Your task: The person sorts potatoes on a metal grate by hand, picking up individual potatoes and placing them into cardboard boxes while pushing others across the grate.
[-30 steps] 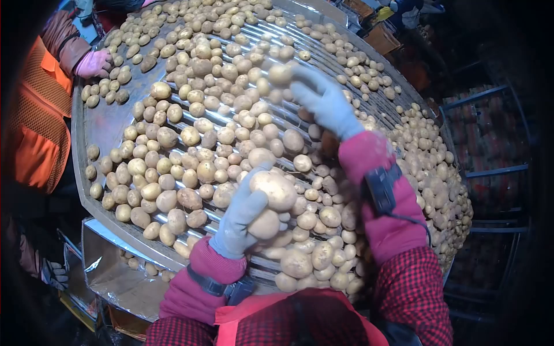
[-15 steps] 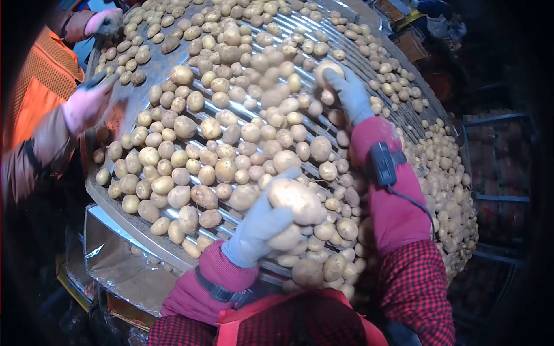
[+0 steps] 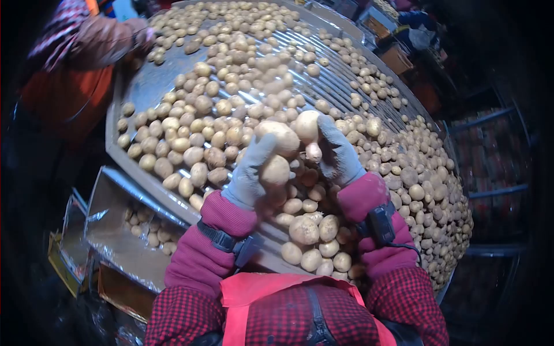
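Note:
My left hand (image 3: 245, 176), in a grey work glove, is closed around a large pale potato (image 3: 280, 137) and a second potato (image 3: 275, 170) below it. Opposite, my right hand (image 3: 341, 154) wears a similar glove and grips a rounded potato (image 3: 308, 124) together with a small pinkish one (image 3: 313, 152). Both hands hang close to each other over a sorting table of metal rollers (image 3: 340, 95). Many loose potatoes (image 3: 225, 135) cover the rollers under and around them. Some fingers are hidden behind the potatoes.
A lined carton (image 3: 107, 225) with potatoes inside stands below the table's left edge (image 3: 150, 193). More potatoes are heaped at the right (image 3: 421, 202). A co-worker's sleeve (image 3: 107, 40) shows at the upper left. Metal racking (image 3: 499, 193) stands at the far right.
My right hand has come left and nearer, beside my left hand, still with its potatoes. My left hand has risen slightly. The co-worker has turned, and their gloved hands are out of sight.

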A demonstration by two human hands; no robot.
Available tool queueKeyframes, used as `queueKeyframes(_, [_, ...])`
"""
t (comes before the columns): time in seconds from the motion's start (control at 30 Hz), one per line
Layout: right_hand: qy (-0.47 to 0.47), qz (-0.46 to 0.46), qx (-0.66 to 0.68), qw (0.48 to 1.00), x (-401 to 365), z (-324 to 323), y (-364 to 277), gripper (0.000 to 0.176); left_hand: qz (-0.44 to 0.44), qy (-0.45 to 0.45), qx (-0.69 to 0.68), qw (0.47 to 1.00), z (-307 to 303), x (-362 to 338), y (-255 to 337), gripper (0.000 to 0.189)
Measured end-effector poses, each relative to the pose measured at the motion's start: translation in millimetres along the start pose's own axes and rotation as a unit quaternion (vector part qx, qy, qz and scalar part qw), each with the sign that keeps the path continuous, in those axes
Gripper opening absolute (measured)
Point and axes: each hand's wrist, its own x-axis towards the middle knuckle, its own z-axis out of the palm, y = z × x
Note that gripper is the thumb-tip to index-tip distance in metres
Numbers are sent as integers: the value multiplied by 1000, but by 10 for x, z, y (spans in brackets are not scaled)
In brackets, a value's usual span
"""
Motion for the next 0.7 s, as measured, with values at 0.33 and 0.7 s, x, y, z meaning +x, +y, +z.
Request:
queueKeyframes(0.33, [-159, 194, -30, 967, -609, 1420, 285, 59, 148, 110, -19, 983, -373, -1851, -169, 61])
queueKeyframes(0.7, [-446, 318, -52, 835, -982, 3424, 1449, 68, 438, 444, 391, 677, -1040, -3948, -411, 52])
